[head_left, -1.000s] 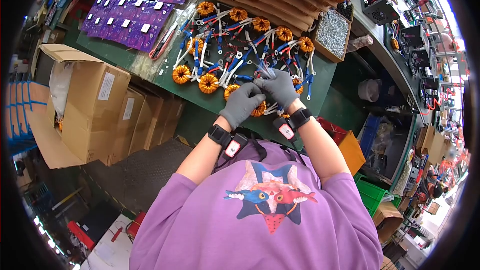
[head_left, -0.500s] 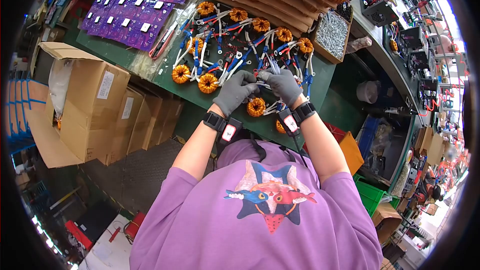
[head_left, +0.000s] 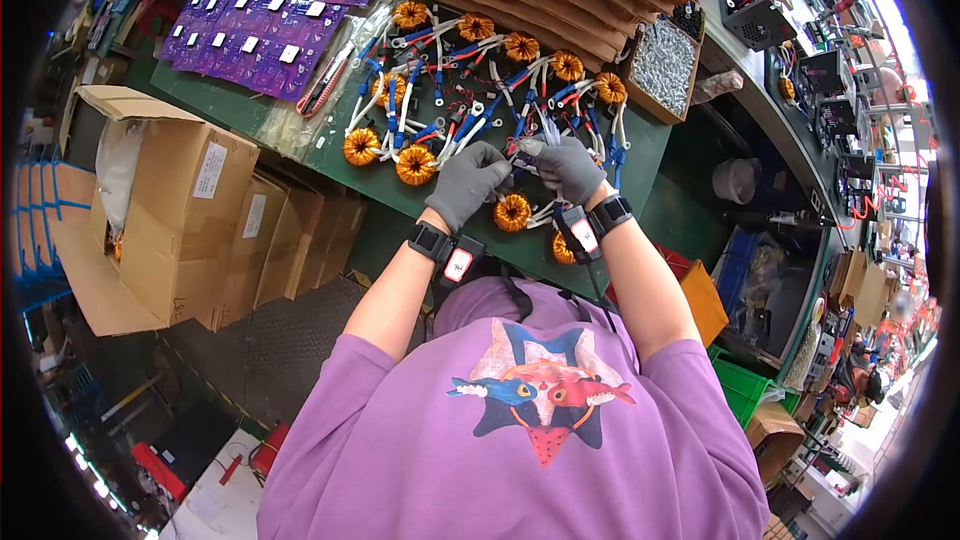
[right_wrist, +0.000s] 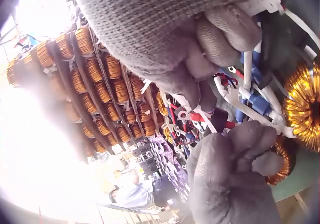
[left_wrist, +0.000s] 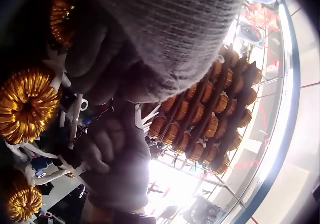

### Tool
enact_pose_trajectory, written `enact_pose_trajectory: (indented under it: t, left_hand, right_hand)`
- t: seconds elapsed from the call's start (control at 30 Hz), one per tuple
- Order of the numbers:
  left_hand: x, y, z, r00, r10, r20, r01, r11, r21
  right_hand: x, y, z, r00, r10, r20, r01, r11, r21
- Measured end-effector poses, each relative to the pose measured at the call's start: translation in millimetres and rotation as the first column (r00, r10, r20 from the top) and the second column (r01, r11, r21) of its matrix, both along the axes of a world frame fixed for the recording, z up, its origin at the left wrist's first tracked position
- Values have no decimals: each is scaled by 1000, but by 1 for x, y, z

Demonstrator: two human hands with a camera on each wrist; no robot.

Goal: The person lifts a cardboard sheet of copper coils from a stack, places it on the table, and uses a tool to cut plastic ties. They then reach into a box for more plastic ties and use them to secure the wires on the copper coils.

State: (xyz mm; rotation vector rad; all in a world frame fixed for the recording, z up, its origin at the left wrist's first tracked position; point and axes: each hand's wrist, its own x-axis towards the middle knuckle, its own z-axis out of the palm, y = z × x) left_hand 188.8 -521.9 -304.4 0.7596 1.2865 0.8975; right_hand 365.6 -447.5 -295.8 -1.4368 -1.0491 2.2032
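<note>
Both hands wear grey gloves over the green bench, close together. The left hand [head_left: 467, 185] has its fingers curled and pinches a coil's cable, beside a black sleeve [right_wrist: 219, 120] and a ring terminal. The right hand [head_left: 572, 174] grips a bundle of thin white strips [head_left: 548, 128] that stick up past its fingers; in the right wrist view a white strip hangs below its curled fingers [right_wrist: 217, 36], near the cables. A copper-wound coil [head_left: 512, 212] lies between the wrists, another [head_left: 563, 248] by the right wrist. The exact contact at the fingertips is partly hidden.
More coils with blue, red and white leads [head_left: 415, 166] surround the hands. Behind them stand stacked cardboard layers of coils [head_left: 510, 5], a box of small metal parts [head_left: 662, 70] and purple circuit boards [head_left: 262, 40]. An open carton [head_left: 185, 230] is at left.
The left hand has shifted left and slightly away from the body; the right has moved slightly right. The coil between the wrists and the one by the right wrist show more fully.
</note>
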Motion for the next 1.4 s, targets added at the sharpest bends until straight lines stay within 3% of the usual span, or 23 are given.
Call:
enact_pose_trajectory:
  t: [0.17, 0.2, 0.23, 0.3, 0.37, 0.43, 0.47, 0.53, 0.6, 0.67, 0.7, 0.73, 0.8, 0.87, 0.9, 0.93, 1.0, 1.1, 1.13, 1.23, 1.3, 1.33, 1.4]
  left_hand:
    - [5, 2, 7, 999, 46, -27, -47, 998, -37]
    - [8, 2, 4, 998, 50, -26, -51, 998, -37]
    - [13, 3, 3, 962, 91, -258, -72, 994, 81]
    - [18, 0, 5, 755, 104, -647, 38, 979, 203]
    - [21, 3, -2, 687, 82, -722, 115, 969, 220]
    - [23, 6, -10, 550, 139, -824, 238, 919, 314]
    - [23, 7, -12, 549, 140, -824, 234, 921, 312]
    - [22, 16, -10, 497, -1, -868, 266, 952, 151]
    - [16, 19, 1, 554, -54, -831, 250, 962, 105]
    - [-2, 14, 17, 777, -58, -626, 148, 985, 92]
    - [-12, 8, 23, 786, 6, -618, 72, 992, 100]
    - [-19, 6, 16, 683, 124, -720, -47, 991, 127]
    - [-28, 5, -1, 418, 197, -887, -54, 980, 193]
    - [-26, 15, 18, 401, -73, -913, 31, 997, -66]
    - [-25, 21, 15, 387, -125, -914, 74, 992, -104]
    - [-24, 28, 25, 416, -187, -890, 68, 982, -175]
    - [-36, 29, -8, 542, -8, -840, -8, 1000, -15]
    - [-55, 23, -30, 789, 162, -593, -37, 975, 218]
    - [-58, 19, -11, 912, 108, -396, -94, 994, 54]
    - [-71, 6, 6, 985, 25, -172, -16, 999, 49]
    - [-71, 10, 14, 969, -56, -242, 68, 997, 42]
    - [-73, 12, 17, 943, -118, -312, 139, 989, 43]
    - [-81, 18, 23, 956, -178, -234, 170, 984, -55]
  right_hand:
    - [-4, -1, 7, 1000, -7, 17, 6, 1000, 16]
    - [-9, -2, 9, 996, 10, 89, -26, 984, 178]
    - [-13, -3, 11, 987, 14, 162, -68, 941, 332]
    - [-13, -3, 8, 990, -8, 138, -48, 916, 399]
    - [-14, -7, 9, 993, -32, 115, -26, 885, 465]
    - [-18, -19, 11, 999, 1, 42, -18, 910, 415]
    - [-18, -22, 12, 998, 16, 68, -39, 931, 363]
    - [-16, -16, 22, 997, -2, 82, -28, 933, 358]
    - [-14, -11, 41, 992, -21, 122, -25, 929, 369]
    - [-5, 0, 64, 909, 138, 394, -268, 916, 298]
    - [0, 1, 63, 971, 140, 194, -176, 967, 182]
    - [8, 3, 67, 983, 157, 99, -165, 983, 85]
    - [9, -1, 73, 961, 165, 220, -221, 940, 260]
    - [6, -6, 58, 972, 88, 217, -179, 876, 448]
    - [4, -9, 55, 988, 73, 138, -125, 901, 416]
    - [-1, -14, 67, 995, 63, 73, -89, 889, 450]
    - [-5, -18, 65, 998, 58, 30, -65, 911, 408]
    - [-14, -21, 56, 999, 17, -41, -1, 936, 351]
    - [-19, -22, 57, 1000, 15, -8, -11, 933, 360]
    - [-43, -21, 45, 999, -7, 45, -11, 919, 395]
    - [-51, -16, -5, 989, 3, 150, -77, 866, 494]
    - [-56, -15, 0, 988, 1, 154, -77, 872, 484]
    - [-67, -15, 21, 957, -3, 290, -142, 867, 478]
